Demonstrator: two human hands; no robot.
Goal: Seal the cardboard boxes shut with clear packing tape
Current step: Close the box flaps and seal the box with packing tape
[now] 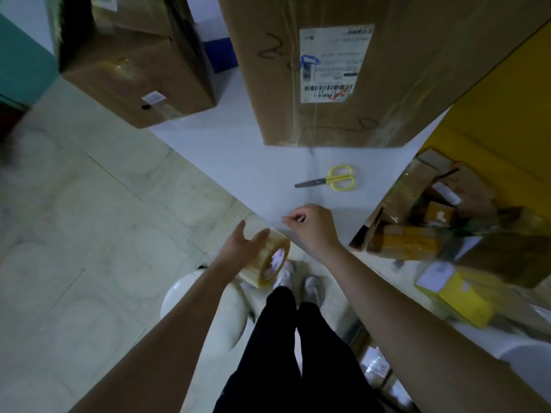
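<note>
Head view: left hand (243,244) cups the tape roll (267,260), right hand (310,226) just beside it pinches the pulled tape end (275,223), cardboard box (343,70) and scissors (329,178) well beyond the grip on the worktop (232,150); slack strip could fold onto itself and stick.

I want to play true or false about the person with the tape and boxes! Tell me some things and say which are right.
1. The left hand holds the tape roll. True.
2. The scissors are in the right hand. False: they lie on the white table, apart from both hands.
3. The scissors have yellow handles. True.
4. The right hand is flat on the table. False: its fingers pinch the loose end of the tape.
5. The big box with the label has its flaps standing open. False: it is closed, with tape already over it.
</note>
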